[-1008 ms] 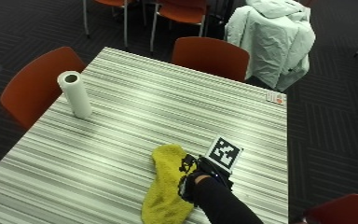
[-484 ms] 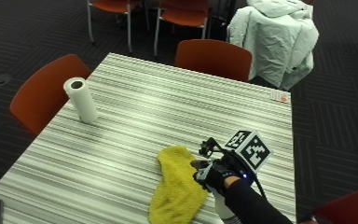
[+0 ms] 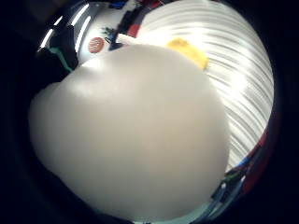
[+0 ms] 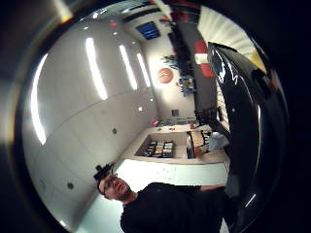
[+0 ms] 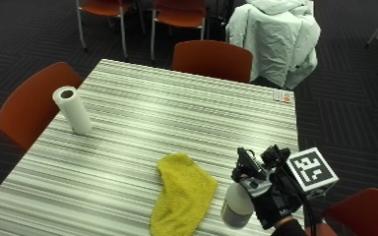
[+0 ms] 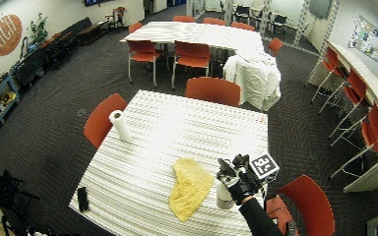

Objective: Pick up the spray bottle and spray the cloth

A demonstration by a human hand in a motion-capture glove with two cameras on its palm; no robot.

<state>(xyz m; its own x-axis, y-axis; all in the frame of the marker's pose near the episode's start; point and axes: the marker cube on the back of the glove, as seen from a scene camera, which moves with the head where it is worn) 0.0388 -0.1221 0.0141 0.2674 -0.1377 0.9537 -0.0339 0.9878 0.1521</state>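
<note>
A yellow cloth [image 5: 182, 196] lies crumpled on the striped table [image 5: 176, 123] near its front edge. Just right of it a spray bottle [image 5: 236, 206] is upright, with a pale body and a black spray head [image 5: 248, 164]. My gloved right hand [image 5: 271, 204] grips the bottle from the right side, fingers curled round its neck. I cannot tell whether the bottle's base touches the table. The bottle's pale body [image 3: 131, 135] fills the little finger side palm view, with the cloth [image 3: 189, 51] beyond it. The wide outside view shows the hand [image 6: 240, 189] beside the cloth [image 6: 189, 187].
A paper towel roll [image 5: 73, 110] stands upright near the table's left edge. A small pack of cards [image 5: 282, 96] lies at the far right corner. Red chairs [image 5: 212, 59] ring the table. A dark phone [image 6: 82, 198] lies at the front left.
The outside camera has shifted. The hand, at the cloth's right edge a second ago, now sits a little further right of it, and the bottle's pale body shows under it.
</note>
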